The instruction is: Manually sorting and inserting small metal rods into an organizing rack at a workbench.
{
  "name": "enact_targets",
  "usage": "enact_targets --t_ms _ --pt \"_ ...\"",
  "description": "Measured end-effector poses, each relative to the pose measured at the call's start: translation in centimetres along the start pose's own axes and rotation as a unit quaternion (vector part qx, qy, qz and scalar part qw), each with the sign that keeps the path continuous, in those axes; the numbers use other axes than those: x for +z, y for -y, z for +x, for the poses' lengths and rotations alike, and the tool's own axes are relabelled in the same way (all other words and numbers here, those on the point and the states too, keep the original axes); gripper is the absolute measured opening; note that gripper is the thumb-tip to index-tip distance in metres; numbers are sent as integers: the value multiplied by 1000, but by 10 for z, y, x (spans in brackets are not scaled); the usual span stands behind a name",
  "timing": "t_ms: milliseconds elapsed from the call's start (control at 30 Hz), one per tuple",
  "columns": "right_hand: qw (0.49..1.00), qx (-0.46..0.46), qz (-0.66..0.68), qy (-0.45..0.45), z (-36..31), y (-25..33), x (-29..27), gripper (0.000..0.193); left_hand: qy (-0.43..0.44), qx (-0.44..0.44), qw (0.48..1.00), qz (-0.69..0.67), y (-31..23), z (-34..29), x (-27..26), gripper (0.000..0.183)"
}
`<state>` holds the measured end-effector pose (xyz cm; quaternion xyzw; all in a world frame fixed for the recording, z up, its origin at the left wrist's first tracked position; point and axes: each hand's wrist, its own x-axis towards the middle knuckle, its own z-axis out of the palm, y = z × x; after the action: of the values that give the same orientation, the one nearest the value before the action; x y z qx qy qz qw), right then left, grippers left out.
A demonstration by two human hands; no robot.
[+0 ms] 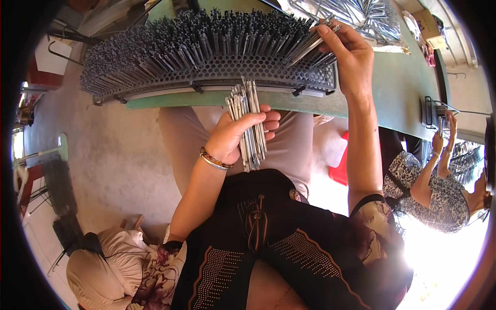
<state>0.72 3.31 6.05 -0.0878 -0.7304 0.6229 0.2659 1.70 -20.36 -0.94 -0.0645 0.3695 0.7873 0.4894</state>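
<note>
My left hand (pixel 230 135) is closed around a bundle of thin silvery metal rods (pixel 249 132), held upright above my lap. Over the right end of a dark perforated rack (pixel 248 66), my right hand (pixel 357 58) pinches several metal rods (pixel 311 47) between thumb and fingers. These slant down to the left, and their lower ends reach the holed plate. Dark rods (pixel 201 44) stand packed in the holes across most of the rack. I cannot tell whether the pinched rods sit in holes.
The rack rests on a green table (pixel 395 82). Behind it lies a heap of loose silvery rods (pixel 369 18). A red object (pixel 339 164) is below the table at the right. Farther right, another person (pixel 431 186) works with raised hands at a similar rack (pixel 431 111).
</note>
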Motion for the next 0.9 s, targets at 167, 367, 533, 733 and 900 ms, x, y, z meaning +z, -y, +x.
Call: enact_targets --t_ms 167,367,533,733,900 --pt "999 27 10 28 4 -3 -2 18 5 8 1000 -11 2 -1 0 26" --pt "965 186 109 147 -24 10 8 18 -8 24 1000 -10 -8 -2 2 28" --pt "955 230 62 175 -38 -3 18 18 4 -7 999 38 -10 -7 8 25" --pt "942 255 45 212 -41 -11 14 18 23 6 997 77 -2 -6 0 24" --pt "948 248 51 196 -47 -16 13 20 -13 18 993 114 2 -6 9 23"
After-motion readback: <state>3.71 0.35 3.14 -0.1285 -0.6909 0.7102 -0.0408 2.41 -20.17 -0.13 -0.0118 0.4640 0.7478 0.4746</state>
